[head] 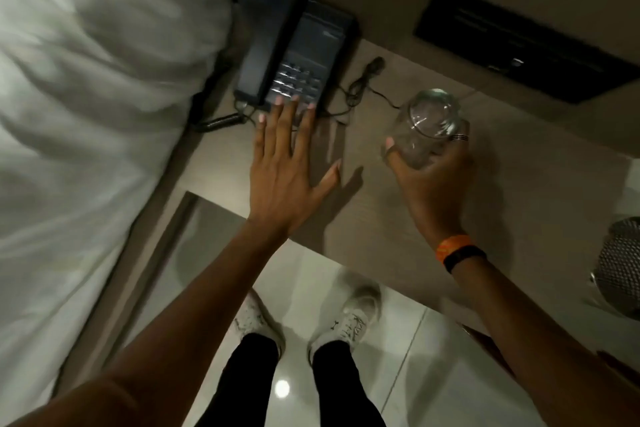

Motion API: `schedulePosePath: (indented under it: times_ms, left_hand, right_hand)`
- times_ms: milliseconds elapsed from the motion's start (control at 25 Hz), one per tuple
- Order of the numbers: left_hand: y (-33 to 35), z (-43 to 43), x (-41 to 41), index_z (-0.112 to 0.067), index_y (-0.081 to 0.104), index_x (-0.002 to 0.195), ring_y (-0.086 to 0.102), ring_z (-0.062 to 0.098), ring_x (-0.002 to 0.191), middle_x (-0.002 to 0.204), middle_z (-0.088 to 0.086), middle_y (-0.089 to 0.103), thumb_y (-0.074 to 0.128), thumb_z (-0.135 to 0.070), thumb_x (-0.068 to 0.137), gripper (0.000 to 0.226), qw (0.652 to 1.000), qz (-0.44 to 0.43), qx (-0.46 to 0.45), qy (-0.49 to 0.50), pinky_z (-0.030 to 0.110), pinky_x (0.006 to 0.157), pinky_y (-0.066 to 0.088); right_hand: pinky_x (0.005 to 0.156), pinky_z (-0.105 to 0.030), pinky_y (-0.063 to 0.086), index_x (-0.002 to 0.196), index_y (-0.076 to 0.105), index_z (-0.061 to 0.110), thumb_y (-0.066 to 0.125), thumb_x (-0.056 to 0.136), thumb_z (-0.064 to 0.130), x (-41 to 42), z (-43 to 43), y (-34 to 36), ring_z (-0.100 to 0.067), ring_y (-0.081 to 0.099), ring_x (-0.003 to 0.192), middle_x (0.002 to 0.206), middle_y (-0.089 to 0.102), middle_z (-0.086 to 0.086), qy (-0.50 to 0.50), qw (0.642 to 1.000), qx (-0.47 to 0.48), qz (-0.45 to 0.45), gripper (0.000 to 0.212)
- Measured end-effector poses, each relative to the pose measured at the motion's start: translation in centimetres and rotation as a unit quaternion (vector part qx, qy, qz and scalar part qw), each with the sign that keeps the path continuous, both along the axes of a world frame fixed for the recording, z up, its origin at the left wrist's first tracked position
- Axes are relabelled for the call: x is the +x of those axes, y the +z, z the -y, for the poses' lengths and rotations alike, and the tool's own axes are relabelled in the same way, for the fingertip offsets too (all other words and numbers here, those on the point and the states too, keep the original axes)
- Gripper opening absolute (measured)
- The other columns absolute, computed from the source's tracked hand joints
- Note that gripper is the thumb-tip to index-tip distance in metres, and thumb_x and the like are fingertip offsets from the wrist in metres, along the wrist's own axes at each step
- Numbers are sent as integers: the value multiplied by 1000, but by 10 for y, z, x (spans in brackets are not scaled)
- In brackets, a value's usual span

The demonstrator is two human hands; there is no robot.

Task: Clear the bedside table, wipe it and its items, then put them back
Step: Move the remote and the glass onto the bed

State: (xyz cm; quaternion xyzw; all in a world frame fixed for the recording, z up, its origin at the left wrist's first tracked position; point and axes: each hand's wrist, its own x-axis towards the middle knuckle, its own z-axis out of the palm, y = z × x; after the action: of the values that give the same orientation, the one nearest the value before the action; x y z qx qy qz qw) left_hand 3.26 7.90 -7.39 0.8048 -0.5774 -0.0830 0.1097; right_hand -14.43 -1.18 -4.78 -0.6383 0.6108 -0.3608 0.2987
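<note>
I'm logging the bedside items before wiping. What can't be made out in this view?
Head view:
telephone: key labels blurred and dim.
glass jar: base hidden by the gripping right hand; resting or lifted, unclear.
left hand: fingertip contact with the telephone lost in blur.
mesh bin: cut off by the right edge.
black wall panel: print too small.

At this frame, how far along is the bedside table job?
Done: nothing I can confirm. In hand: the right hand grips a glass jar at the bedside table; the left hand, fingers straight, reaches the telephone. Left: telephone and cord sit on the table; whether clearing or returning is unclear.
</note>
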Motion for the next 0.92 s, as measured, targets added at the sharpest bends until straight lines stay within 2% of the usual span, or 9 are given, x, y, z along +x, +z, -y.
schedulePosePath:
  times_ms: [120, 240, 360, 440, 560, 600, 680, 800, 920]
  left_hand:
    - [42, -37, 71, -12, 17, 162, 3, 30, 158, 170, 15, 13, 37, -68, 96, 88, 991, 23, -53, 117, 52, 128, 3]
    - [84, -95, 143, -8, 27, 159, 13, 33, 157, 166, 16, 25, 46, -57, 98, 80, 964, 46, -126, 230, 54, 126, 12]
    - [121, -163, 206, -8, 29, 158, 13, 34, 157, 165, 16, 25, 50, -52, 98, 77, 932, 75, -147, 323, 54, 126, 12]
    - [139, -203, 240, -8, 29, 158, 12, 34, 157, 165, 15, 25, 51, -50, 98, 77, 912, 88, -155, 369, 55, 126, 11]
    - [152, -265, 279, -8, 29, 158, 12, 34, 157, 165, 15, 26, 50, -50, 98, 76, 880, 96, -159, 436, 55, 126, 11]
    - [153, -283, 289, -8, 28, 158, 12, 34, 157, 165, 15, 25, 49, -51, 98, 77, 870, 101, -154, 458, 56, 126, 11]
    - [154, -323, 307, -7, 28, 158, 12, 34, 157, 165, 15, 26, 48, -51, 98, 77, 847, 111, -143, 500, 56, 126, 11]
    - [150, -376, 324, -8, 28, 158, 13, 34, 157, 165, 15, 26, 46, -52, 100, 75, 821, 124, -129, 543, 56, 126, 10]
    - [137, -416, 333, -9, 24, 159, 10, 32, 158, 166, 13, 24, 41, -54, 101, 75, 809, 120, -90, 568, 55, 127, 9]
  right_hand:
    - [88, -20, 57, 122, 61, 3, 87, 73, 37, 85, -24, 29, -13, 71, 96, 109, 73, -2, 91, 995, -41, 11, 65]
    - [94, -12, 52, 122, 62, -3, 81, 74, 49, 180, -54, 68, -16, 70, 103, 114, 74, -12, 177, 983, -48, 31, 73]
    - [95, -25, 56, 125, 61, -1, 76, 72, 61, 276, -99, 102, -18, 70, 105, 116, 73, -11, 249, 966, -45, 51, 83]
    - [94, -19, 56, 131, 57, -1, 77, 71, 61, 331, -132, 123, -13, 68, 108, 121, 71, -7, 306, 948, -37, 76, 89]
    - [83, -6, 53, 129, 56, 1, 80, 74, 52, 404, -185, 143, 1, 62, 99, 112, 66, 7, 398, 911, -46, 92, 79]
    - [81, -7, 54, 128, 56, 4, 81, 74, 50, 424, -202, 146, 1, 62, 96, 109, 65, 8, 424, 900, -44, 96, 76]
    - [80, -18, 60, 128, 56, 7, 80, 75, 50, 461, -235, 148, -3, 65, 91, 105, 67, 8, 472, 876, -35, 94, 72]
    - [79, -32, 61, 126, 57, 15, 77, 75, 57, 495, -272, 144, -9, 68, 86, 101, 69, 11, 519, 853, -23, 58, 69]
    - [79, -29, 53, 123, 57, 24, 67, 78, 68, 515, -294, 137, -13, 69, 82, 93, 72, 10, 546, 836, -39, -40, 64]
